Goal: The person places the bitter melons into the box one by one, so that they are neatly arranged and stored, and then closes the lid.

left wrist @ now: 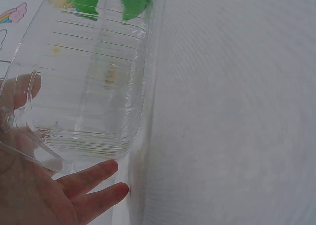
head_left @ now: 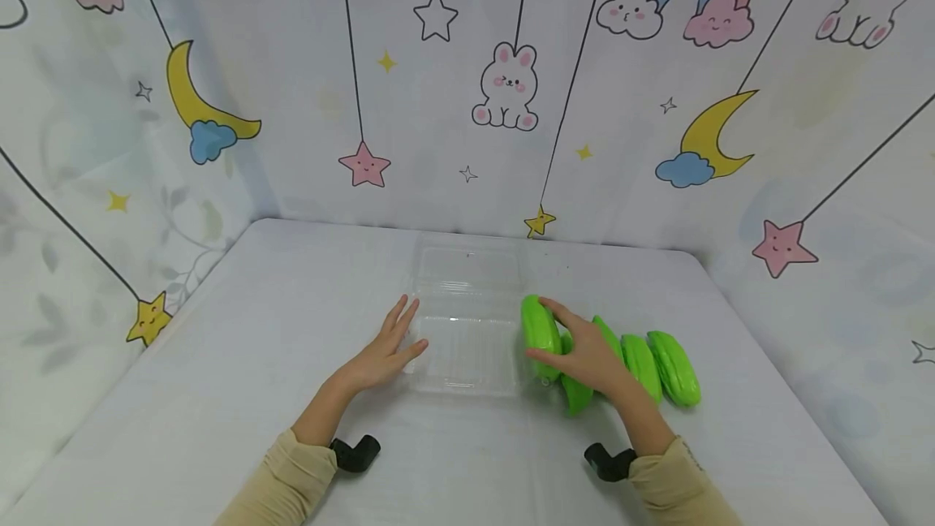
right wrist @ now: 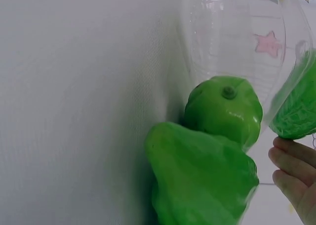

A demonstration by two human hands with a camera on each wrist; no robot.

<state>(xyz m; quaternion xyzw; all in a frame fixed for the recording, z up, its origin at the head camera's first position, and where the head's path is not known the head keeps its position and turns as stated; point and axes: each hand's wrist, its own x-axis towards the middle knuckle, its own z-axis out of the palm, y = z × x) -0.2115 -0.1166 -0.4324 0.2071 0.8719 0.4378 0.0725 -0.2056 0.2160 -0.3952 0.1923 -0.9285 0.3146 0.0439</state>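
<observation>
A clear plastic clamshell box (head_left: 467, 351) lies with its lid (head_left: 470, 266) laid back, away from me. My left hand (head_left: 381, 354) is at the box's left side, fingers spread and fairly straight. In the left wrist view, the left hand (left wrist: 54, 190) is around the box's near corner. My right hand (head_left: 588, 351) pinches a bright green ridged fruit, like a star fruit (head_left: 539, 327), between thumb and fingers at the box's right edge. In the right wrist view this held fruit (right wrist: 298, 104) is raised above two others, one with a stem nub (right wrist: 228, 106) facing the box.
Several more green fruits (head_left: 674, 368) lie in a row right of the box, partly hidden by my right hand. A white cloth (head_left: 292, 299) covers the table. A printed curtain (head_left: 431, 104) stands behind it and along the sides.
</observation>
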